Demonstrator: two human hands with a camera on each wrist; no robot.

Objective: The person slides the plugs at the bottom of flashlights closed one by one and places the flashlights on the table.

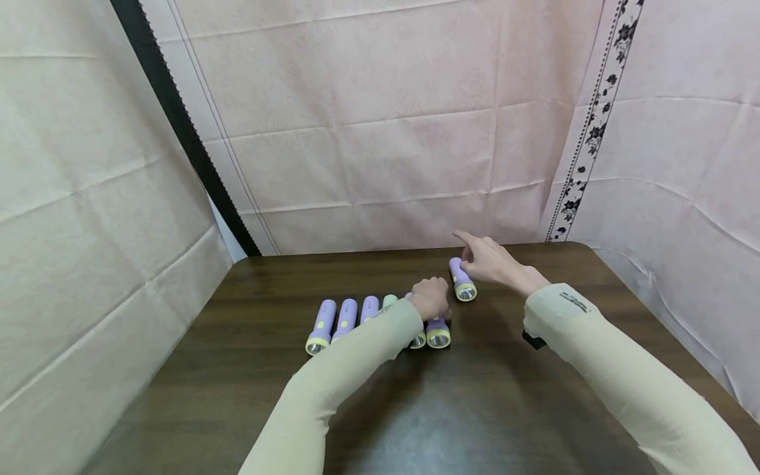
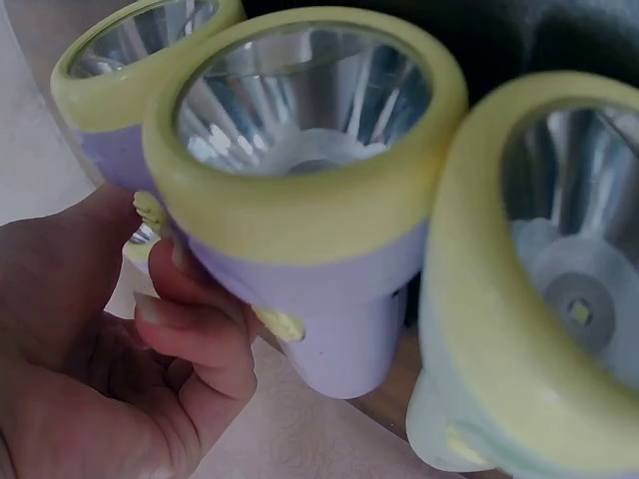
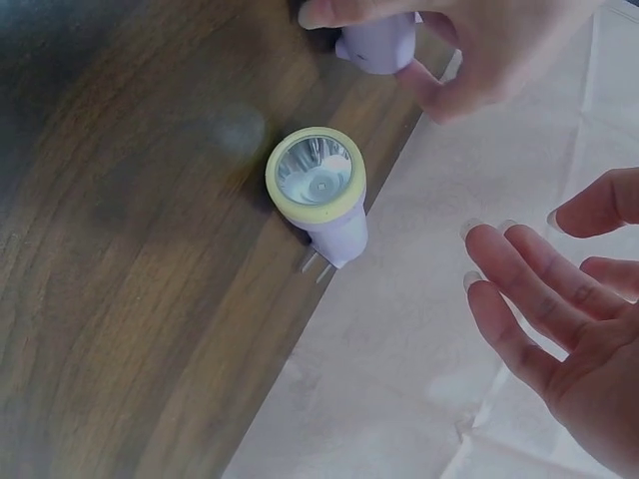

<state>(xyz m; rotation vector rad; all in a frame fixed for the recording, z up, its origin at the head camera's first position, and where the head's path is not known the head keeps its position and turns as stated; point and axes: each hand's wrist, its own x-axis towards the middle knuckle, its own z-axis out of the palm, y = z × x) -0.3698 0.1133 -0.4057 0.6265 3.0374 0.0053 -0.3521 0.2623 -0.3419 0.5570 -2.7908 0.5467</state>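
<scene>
My left hand (image 1: 430, 300) grips a purple flashlight (image 1: 438, 335) with a yellow-rimmed head, at the right end of a row. In the left wrist view, thumb and fingers close around its body (image 2: 108, 158), with a second purple flashlight (image 2: 344, 344) right beside the fingertips and a mint green one (image 2: 439, 424) beyond. My right hand (image 1: 489, 260) holds nothing, its fingers loosely extended over the far edge beside a lone purple flashlight (image 1: 460, 277). Two thin metal prongs (image 3: 318, 265) stick out near the tail of that lone one in the right wrist view.
Several more flashlights, mostly purple (image 1: 323, 323), lie side by side to the left, lenses facing me; my left sleeve (image 1: 350, 369) covers part of the row. The dark wooden table (image 1: 196, 382) ends at a pale cloth backdrop (image 1: 392, 165).
</scene>
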